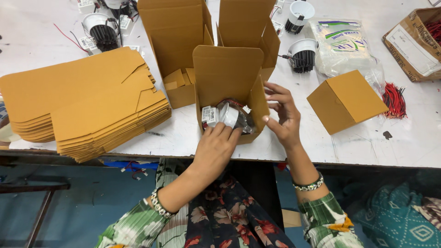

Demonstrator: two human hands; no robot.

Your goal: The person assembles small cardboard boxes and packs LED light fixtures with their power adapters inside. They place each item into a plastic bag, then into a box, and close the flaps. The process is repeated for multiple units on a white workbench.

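Note:
An open brown cardboard box (228,73) stands near the table's front edge with its lid flap up. My left hand (216,147) presses a plastic-wrapped light fitting (232,115) with a small white driver unit (209,115) into the box. My right hand (281,115) holds the box's right side flap with its fingertips. Both wrists wear beaded bracelets.
A stack of flat brown box blanks (87,103) lies at left. Two more open boxes (177,41) stand behind. A closed brown box (347,100) sits at right, beside red wires (394,100), a plastic bag (342,46) and a carton (413,43). Loose light fittings (301,54) lie at the back.

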